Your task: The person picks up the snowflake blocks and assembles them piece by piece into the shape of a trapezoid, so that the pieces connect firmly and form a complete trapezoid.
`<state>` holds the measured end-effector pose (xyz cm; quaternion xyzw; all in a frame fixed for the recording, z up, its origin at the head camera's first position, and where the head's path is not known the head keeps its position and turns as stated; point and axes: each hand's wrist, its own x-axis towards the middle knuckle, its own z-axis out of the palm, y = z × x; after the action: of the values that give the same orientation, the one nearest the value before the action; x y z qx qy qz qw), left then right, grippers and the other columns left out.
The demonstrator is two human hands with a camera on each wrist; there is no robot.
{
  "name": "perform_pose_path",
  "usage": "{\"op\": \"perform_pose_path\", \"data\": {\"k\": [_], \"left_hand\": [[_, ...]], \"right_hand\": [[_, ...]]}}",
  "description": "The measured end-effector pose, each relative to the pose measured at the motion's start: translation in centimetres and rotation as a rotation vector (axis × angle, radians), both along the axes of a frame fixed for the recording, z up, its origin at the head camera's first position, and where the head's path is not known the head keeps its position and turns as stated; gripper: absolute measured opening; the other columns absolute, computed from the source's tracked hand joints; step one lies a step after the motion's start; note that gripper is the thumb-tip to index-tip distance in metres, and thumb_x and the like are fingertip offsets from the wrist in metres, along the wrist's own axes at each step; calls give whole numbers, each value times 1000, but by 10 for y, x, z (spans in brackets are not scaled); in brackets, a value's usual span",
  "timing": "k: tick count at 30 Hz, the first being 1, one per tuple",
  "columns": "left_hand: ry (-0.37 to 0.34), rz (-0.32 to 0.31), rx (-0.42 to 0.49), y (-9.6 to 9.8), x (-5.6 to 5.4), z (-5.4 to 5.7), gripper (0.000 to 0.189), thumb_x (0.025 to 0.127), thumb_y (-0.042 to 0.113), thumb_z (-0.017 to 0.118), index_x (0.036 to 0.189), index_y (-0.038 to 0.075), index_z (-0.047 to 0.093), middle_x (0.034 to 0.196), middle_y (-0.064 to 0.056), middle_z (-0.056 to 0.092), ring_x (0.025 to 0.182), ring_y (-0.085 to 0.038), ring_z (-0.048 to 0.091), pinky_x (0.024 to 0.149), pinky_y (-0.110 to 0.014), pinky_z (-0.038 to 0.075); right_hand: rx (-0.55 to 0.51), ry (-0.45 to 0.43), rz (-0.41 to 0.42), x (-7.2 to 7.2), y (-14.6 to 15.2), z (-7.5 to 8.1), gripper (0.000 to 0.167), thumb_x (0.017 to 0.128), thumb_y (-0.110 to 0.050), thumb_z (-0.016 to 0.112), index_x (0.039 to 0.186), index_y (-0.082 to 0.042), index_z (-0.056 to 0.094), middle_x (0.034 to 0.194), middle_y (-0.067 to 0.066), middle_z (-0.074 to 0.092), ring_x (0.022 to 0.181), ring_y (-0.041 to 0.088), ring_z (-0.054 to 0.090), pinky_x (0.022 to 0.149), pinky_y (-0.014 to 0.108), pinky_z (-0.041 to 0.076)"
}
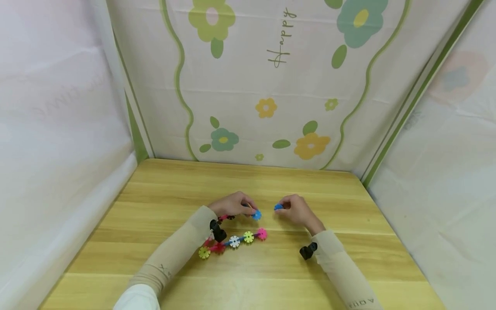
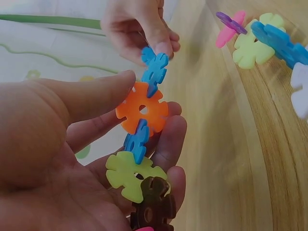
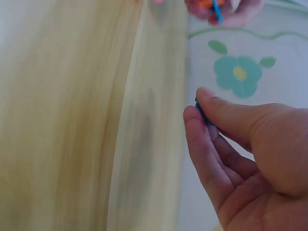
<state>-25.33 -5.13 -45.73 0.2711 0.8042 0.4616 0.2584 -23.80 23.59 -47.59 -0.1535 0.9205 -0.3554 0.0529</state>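
Note:
My left hand (image 1: pixel 234 204) holds a chain of interlocking plastic snowflake discs above the table. In the left wrist view its thumb and fingers pinch the orange snowflake disc (image 2: pixel 130 109). A light blue disc (image 2: pixel 156 70) stands out from the orange one at the chain's end. Further down the chain come a blue disc (image 2: pixel 136 142), a yellow-green disc (image 2: pixel 122 175) and a dark brown disc (image 2: pixel 156 204), lying along the palm. Across a small gap, my right hand (image 1: pixel 297 209) pinches a single blue disc (image 3: pixel 204 114) between thumb and fingertips, mostly covered by them.
More linked discs lie on the wooden table (image 1: pixel 271 275) below the hands, among them a pink disc (image 1: pixel 262 234), a yellow-green disc (image 1: pixel 249 237) and a white disc (image 1: pixel 234 242). My left forearm partly covers this row. A flower-patterned cloth (image 1: pixel 240 77) hangs behind the table.

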Motion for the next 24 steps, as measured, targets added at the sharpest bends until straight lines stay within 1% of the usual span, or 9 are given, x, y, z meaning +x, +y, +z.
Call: {"op": "perform_pose_path", "data": {"k": [5, 9, 14, 18, 21, 24], "left_hand": [[10, 8, -3, 0, 0, 1, 21, 106, 20, 66, 118, 8, 78, 108, -8, 78, 106, -36, 73, 95, -53, 57], [20, 13, -1, 0, -1, 0, 21, 106, 20, 66, 118, 8, 78, 109, -7, 78, 105, -37, 72, 93, -53, 56], [39, 16, -11, -1, -1, 1, 20, 107, 20, 64, 118, 10, 78, 107, -6, 78, 104, -36, 73, 89, -52, 56], [38, 17, -12, -1, 0, 3, 20, 107, 19, 64, 117, 9, 78, 105, -6, 78, 104, -38, 73, 83, -50, 56], [39, 18, -7, -2, 2, 3, 20, 107, 18, 64, 116, 9, 79, 103, -7, 78, 104, -41, 72, 78, -44, 54], [44, 22, -3, -2, 3, 4, 19, 107, 18, 64, 115, 9, 79, 103, -12, 78, 102, -44, 71, 71, -35, 49]], "right_hand": [[-44, 55, 33, 16, -14, 5, 6, 94, -18, 83, 91, -13, 80, 82, 0, 74, 71, 13, 63, 62, 24, 54], [-55, 96, 45, 27, -26, 4, 7, 92, -19, 84, 89, -13, 80, 80, -2, 74, 69, 10, 66, 62, 23, 56], [-69, 138, 56, 36, -39, 0, 8, 91, -15, 85, 87, -13, 79, 79, -2, 74, 68, 6, 66, 63, 22, 57], [-75, 171, 41, 40, -45, -3, 9, 90, -14, 85, 86, -12, 78, 79, -3, 74, 68, 4, 66, 63, 21, 57], [-85, 173, 24, 42, -48, -4, 9, 90, -14, 86, 86, -12, 77, 79, -3, 74, 68, 5, 65, 63, 20, 56], [-92, 171, 12, 44, -52, -4, 10, 90, -13, 85, 85, -12, 77, 78, -2, 74, 68, 5, 66, 62, 20, 57]]}}
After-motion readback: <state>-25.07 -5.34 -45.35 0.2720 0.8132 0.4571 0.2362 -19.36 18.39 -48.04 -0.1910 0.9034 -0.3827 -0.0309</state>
